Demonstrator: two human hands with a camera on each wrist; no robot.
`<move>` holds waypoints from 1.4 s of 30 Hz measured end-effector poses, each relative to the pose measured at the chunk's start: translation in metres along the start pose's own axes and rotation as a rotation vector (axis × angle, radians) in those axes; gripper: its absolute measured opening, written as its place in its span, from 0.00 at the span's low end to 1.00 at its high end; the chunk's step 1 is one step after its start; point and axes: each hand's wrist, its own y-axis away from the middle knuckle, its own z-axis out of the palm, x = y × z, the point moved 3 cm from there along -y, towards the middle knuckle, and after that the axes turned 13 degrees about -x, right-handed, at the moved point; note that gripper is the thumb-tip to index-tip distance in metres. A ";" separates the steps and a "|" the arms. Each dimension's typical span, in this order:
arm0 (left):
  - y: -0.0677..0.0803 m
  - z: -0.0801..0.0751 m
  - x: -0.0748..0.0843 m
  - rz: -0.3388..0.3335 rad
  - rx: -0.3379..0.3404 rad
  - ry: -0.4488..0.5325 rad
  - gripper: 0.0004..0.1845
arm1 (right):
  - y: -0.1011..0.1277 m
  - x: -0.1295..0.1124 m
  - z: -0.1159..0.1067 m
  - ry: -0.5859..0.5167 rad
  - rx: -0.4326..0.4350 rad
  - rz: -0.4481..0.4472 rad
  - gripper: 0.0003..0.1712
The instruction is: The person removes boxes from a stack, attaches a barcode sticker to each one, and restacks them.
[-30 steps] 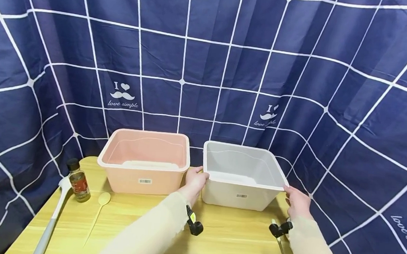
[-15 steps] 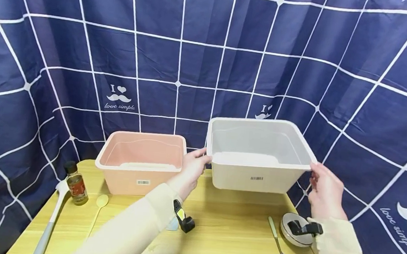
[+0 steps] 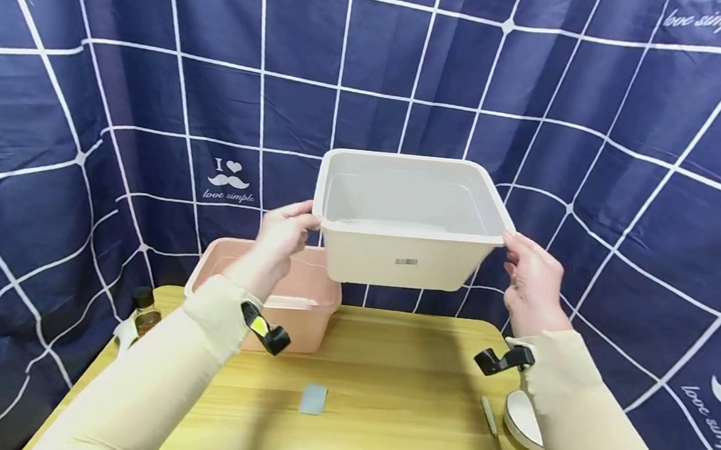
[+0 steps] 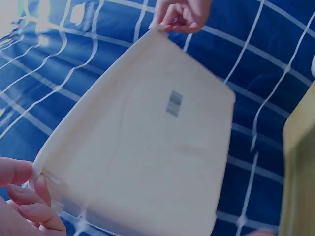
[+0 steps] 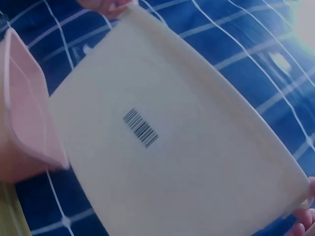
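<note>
I see the white rectangular plastic bin (image 3: 409,218) up in the air, well clear of the yellow wooden table (image 3: 383,406), its base above the rim of the pink plastic bin (image 3: 302,298) at eight o'clock from it. Open tabletop lies beneath. A small grey card (image 3: 313,398) sits at six o'clock, a metal fork (image 3: 497,444) and a round white lid (image 3: 522,421) at five o'clock. A dark blue gridded curtain (image 3: 89,87) closes the back. My left hand (image 3: 285,231) grips the bin's left rim with fingers curled over it; my right hand (image 3: 530,275) grips the right rim likewise.
</note>
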 end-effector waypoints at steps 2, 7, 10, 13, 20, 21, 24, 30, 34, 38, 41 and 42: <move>0.002 -0.018 0.013 0.015 -0.010 -0.022 0.27 | 0.000 0.008 0.018 0.020 -0.035 -0.001 0.09; 0.007 -0.066 0.035 0.030 -0.008 -0.056 0.29 | 0.000 0.037 0.063 0.094 -0.114 -0.020 0.10; 0.010 -0.097 0.042 0.023 0.004 -0.042 0.30 | 0.002 0.060 0.087 0.126 -0.171 -0.002 0.07; 0.014 -0.127 0.047 0.009 0.008 -0.020 0.29 | 0.006 0.083 0.107 0.155 -0.235 0.034 0.07; 0.024 -0.185 0.039 -0.048 -0.005 -0.024 0.24 | 0.017 0.128 0.138 0.270 -0.328 0.126 0.20; 0.025 -0.190 0.036 -0.053 -0.002 -0.026 0.23 | 0.019 0.134 0.140 0.285 -0.331 0.136 0.20; 0.030 -0.203 0.026 -0.065 0.015 -0.037 0.20 | 0.022 0.149 0.142 0.311 -0.342 0.166 0.20; 0.036 -0.217 0.008 -0.107 0.030 -0.067 0.21 | 0.026 0.179 0.137 0.350 -0.339 0.199 0.20; 0.038 -0.223 -0.006 -0.112 0.028 -0.096 0.24 | 0.029 0.194 0.128 0.385 -0.334 0.209 0.19; 0.042 -0.228 -0.022 -0.123 0.012 -0.151 0.28 | 0.033 0.208 0.120 0.421 -0.332 0.226 0.20; 0.043 -0.232 -0.034 -0.143 0.009 -0.188 0.30 | 0.036 0.221 0.115 0.447 -0.329 0.244 0.19; 0.044 -0.234 -0.038 -0.148 0.011 -0.197 0.30 | 0.036 0.225 0.113 0.455 -0.327 0.251 0.19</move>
